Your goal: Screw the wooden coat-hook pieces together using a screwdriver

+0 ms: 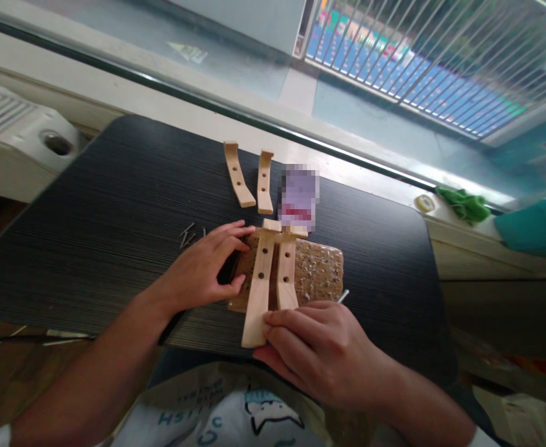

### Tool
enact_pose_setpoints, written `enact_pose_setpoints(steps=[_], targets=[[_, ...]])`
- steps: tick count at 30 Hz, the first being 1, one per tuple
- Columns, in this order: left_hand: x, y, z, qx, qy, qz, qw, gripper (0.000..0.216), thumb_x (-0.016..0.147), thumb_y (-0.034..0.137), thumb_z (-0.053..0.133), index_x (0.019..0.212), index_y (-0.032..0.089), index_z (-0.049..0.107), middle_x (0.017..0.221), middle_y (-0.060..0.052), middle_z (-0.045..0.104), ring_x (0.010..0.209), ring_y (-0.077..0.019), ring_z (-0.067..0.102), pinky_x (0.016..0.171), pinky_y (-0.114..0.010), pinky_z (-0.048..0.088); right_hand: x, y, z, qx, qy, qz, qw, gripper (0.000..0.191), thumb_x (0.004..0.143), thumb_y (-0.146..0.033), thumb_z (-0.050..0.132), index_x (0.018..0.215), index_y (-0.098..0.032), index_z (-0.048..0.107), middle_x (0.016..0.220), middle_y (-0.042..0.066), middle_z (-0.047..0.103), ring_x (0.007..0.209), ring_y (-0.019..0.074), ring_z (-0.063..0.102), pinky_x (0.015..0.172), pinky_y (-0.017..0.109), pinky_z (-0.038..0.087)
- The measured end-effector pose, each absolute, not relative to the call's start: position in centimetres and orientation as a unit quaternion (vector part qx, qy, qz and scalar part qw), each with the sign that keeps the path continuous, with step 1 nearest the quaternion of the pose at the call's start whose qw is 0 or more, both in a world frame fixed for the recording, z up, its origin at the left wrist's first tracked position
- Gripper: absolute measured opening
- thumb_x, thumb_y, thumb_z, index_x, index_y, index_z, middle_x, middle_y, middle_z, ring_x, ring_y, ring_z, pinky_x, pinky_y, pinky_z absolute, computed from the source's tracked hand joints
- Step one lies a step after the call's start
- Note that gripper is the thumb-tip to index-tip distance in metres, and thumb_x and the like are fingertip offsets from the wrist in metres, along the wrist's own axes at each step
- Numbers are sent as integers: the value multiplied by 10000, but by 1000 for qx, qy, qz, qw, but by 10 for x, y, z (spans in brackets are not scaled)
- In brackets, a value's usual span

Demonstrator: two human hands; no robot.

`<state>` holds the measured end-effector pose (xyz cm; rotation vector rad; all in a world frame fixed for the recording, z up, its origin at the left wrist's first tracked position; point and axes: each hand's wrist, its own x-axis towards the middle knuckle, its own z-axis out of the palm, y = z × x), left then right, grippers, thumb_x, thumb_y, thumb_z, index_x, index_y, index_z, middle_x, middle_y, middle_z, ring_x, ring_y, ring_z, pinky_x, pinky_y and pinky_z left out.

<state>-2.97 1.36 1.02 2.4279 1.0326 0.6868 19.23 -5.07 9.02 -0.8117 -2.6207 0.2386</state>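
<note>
Two pale curved wooden pieces lie side by side on a brown board [319, 268] with a pitted, shiny surface. The left wooden piece [257, 304] has two dark spots at its holes, possibly screw heads; the right wooden piece [286, 267] has two holes. My right hand [322, 347] is closed, its thumb and fingers pinching the left piece's near end and covering the right piece's near end. A thin metal rod [344, 296] sticks out behind its knuckles. My left hand [212, 267] is open at the board's left edge, fingers and thumb spread.
Two similar wooden pieces [239, 177] [264, 183] lie farther back on the dark table [128, 186]. Several screws [187, 236] lie left of the board. A blurred purple packet [298, 195] is behind it. Tape [424, 203] and green cloth [463, 203] are on the sill.
</note>
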Motion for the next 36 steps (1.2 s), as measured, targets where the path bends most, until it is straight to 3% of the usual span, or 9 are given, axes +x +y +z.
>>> enact_pose_setpoints(steps=[9,14,18,21,25,36], targets=[[-30,13,10,872,369,248,203,312,796,230,563,1093,156,501,1377,-157,505,1365,-305,395,1114,-521,390,194,-50,88,-298,-931,94,190,249,926,-302,543,739,-170,641,770,6,745,524,103,634,434,275,438],[-30,13,10,873,365,251,203,310,802,236,564,1095,155,504,1384,-150,500,1367,-306,391,1120,-520,380,205,-46,99,-301,-923,137,197,417,864,-558,558,901,-152,650,884,36,763,604,124,676,470,269,480],[-30,13,10,874,363,253,203,300,805,228,558,1094,161,512,1399,-137,486,1378,-304,372,1131,-505,366,226,-31,97,-374,-895,118,213,268,912,-416,558,1028,-183,624,927,40,770,712,129,721,570,238,521],[-30,14,11,872,361,263,202,268,815,213,542,1077,163,515,1368,-135,509,1351,-303,398,1121,-510,369,243,-13,81,-442,-869,93,203,142,922,-262,540,970,-185,650,896,47,769,739,153,732,633,250,544],[-30,15,11,869,363,274,194,235,825,204,522,1057,167,514,1307,-132,544,1303,-292,438,1105,-505,376,259,5,55,-493,-849,110,153,162,904,-306,573,972,-191,665,959,60,749,786,183,727,688,296,570],[-25,15,9,865,377,284,171,215,806,204,519,1019,178,521,1246,-111,579,1228,-269,487,1091,-455,375,261,4,41,-459,-865,82,186,253,904,-386,558,1017,-187,667,1026,81,722,810,198,723,680,329,601]])
